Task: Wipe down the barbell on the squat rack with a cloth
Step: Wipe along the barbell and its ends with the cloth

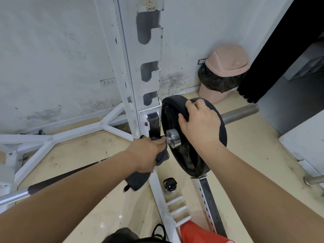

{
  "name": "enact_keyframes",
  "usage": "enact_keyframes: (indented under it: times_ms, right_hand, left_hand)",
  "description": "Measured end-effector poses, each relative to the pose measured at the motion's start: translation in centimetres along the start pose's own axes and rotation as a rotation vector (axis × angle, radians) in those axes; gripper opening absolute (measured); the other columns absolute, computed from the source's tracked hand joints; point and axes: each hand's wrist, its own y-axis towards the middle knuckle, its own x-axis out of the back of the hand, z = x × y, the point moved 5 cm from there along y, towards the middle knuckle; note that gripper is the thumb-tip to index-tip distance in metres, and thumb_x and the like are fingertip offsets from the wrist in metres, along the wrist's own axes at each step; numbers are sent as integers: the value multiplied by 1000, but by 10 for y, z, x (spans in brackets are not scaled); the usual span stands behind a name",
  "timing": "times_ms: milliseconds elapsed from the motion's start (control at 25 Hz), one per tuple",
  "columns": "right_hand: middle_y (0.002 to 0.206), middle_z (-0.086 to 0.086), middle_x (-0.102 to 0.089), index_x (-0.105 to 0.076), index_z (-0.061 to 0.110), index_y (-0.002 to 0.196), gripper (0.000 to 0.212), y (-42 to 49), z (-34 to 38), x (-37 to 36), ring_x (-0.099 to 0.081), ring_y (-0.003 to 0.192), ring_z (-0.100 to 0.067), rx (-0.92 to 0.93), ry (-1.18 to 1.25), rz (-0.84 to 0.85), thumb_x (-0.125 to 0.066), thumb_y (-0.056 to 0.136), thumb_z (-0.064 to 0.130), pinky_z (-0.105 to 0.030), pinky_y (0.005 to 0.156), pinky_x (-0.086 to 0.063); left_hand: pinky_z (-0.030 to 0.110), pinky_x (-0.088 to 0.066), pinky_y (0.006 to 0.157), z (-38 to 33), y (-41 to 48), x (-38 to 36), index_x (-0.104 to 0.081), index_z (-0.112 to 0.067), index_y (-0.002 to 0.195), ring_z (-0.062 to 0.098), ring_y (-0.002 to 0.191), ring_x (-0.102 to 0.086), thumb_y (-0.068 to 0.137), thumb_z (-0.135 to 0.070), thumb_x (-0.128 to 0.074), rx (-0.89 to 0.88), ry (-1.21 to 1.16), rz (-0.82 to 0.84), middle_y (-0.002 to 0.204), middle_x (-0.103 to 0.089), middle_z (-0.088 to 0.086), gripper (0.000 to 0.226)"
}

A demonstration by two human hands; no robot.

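Your left hand (149, 149) clamps the limp dark-grey cloth (138, 180) round the rigid, presumably heavy steel barbell (240, 114); your right hand (198, 120) grips the black rubber weight plate (185, 155) by its rim.

- Weight plate (192, 160): on the barbell (240, 113), under the right hand (199, 123), just right of the left hand (149, 151).
- Cloth (138, 179): in the left hand, hanging below it.
- Rack upright (133, 67): behind the left hand.
- Bin (224, 72): well behind the right hand, by the wall.
- Bottle (170, 185): on the floor, below and between both hands.
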Motion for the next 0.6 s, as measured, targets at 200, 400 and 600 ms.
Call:
enact_keyframes:
  times_ms: [200, 400, 600]
  right_hand:
    - [90, -12, -62, -71, 7, 108, 37, 1, 0, -1, -61, 69, -33, 0, 3, -16, -75, 82, 33, -36, 60, -39]
    - [90, -13, -62, -70, 6, 110, 38, -1, 0, 0, -61, 69, -33, -14, -2, -13, -76, 82, 33, -35, 60, -37]
    - [92, -12, -62, -70, 8, 110, 38, -1, -1, 0, -62, 71, -34, -4, 15, -21, -74, 83, 35, -39, 61, -45]
  left_hand:
    - [35, -52, 83, -3, -6, -1, -42, -27, 150, 25, 121, -58, 88, -26, -61, 58, 19, -35, 161, -38, -14, 65]
    - [35, -49, 89, 7, -16, -8, -26, -27, 162, 29, 131, -52, 92, -25, -58, 32, -28, 13, 171, -21, -14, 77]
    - [35, -50, 96, -9, 4, -1, -28, -35, 162, 26, 128, -51, 95, -25, -56, 25, -24, -45, 170, -21, -22, 74]
